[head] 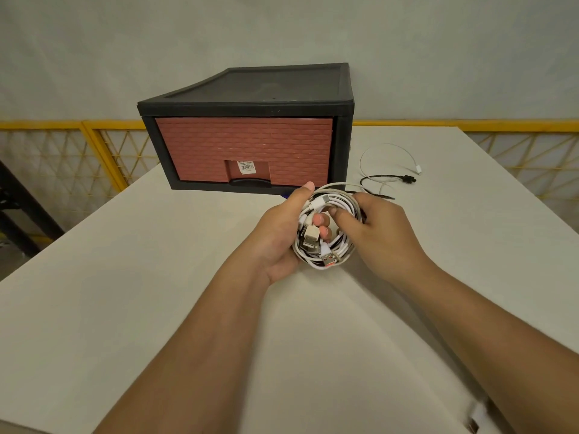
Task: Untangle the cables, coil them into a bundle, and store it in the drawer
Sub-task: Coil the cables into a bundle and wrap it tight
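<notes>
The left hand (280, 236) and right hand (379, 227) gripped the mostly coiled cable bundle (322, 256) above the tabletop (156, 277), 2 loose ends (407, 178) trailing, the drawer (244, 148) unopened.

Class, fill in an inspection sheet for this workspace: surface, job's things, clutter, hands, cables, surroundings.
Surface: white table.
Job's things: cable bundle, coiled, held in front of the drawer; the drawer is closed inside the black drawer unit.
Clutter: blurred item at the near right edge, unidentifiable.
Grippers: left hand grips the bundle's left side; right hand holds its right side.
Cables: white cable end and black cable end trail loose on the table, right of the drawer unit.
Surroundings: grey wall; yellow mesh fence.
</notes>
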`<state>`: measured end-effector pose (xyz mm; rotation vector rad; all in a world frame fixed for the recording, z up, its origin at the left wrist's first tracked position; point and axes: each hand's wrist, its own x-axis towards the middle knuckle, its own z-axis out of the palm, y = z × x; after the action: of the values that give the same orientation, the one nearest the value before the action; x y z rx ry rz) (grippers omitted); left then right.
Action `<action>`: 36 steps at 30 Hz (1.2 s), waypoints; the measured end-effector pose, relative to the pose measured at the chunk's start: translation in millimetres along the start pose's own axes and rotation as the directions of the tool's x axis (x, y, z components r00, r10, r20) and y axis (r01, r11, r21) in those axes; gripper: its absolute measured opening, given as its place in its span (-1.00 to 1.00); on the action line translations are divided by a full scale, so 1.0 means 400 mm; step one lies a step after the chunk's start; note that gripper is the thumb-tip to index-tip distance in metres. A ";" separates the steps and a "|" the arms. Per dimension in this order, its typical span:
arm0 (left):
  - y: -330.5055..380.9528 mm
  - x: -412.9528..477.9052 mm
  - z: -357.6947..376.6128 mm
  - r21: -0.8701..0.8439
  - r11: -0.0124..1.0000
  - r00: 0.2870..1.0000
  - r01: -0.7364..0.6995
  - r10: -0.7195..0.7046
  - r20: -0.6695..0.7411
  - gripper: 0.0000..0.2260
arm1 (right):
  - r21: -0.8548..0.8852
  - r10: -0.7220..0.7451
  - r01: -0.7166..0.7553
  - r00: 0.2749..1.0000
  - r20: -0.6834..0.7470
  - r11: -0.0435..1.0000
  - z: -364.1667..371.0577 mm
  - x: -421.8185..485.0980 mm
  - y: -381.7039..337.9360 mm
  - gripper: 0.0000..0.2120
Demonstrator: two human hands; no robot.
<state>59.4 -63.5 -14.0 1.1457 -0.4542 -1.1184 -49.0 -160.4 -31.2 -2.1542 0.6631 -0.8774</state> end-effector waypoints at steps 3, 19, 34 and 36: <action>-0.001 -0.002 0.002 0.006 1.000 1.000 0.008 -0.008 0.003 -0.69 | 0.061 0.052 -0.055 0.998 0.047 0.997 -0.002 0.008 0.004 -0.87; -0.004 0.000 -0.014 0.027 1.000 1.000 -0.003 0.003 0.002 -0.50 | 0.432 0.060 -0.404 0.782 0.620 0.806 -0.083 0.023 0.056 -0.55; -0.003 0.003 -0.019 0.012 0.998 0.994 -0.065 0.066 -0.083 -0.65 | 0.241 0.092 -0.199 0.914 0.394 0.950 -0.040 0.005 0.024 -0.64; -0.005 0.005 -0.019 0.025 0.997 0.995 -0.067 0.069 -0.077 -0.62 | 0.271 0.107 -0.225 0.915 0.389 0.936 -0.038 0.003 0.025 -0.74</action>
<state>65.4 -61.4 -19.1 1.1804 -0.4430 -1.0081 -61.5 -173.7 -30.6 -1.8719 0.4721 -0.4294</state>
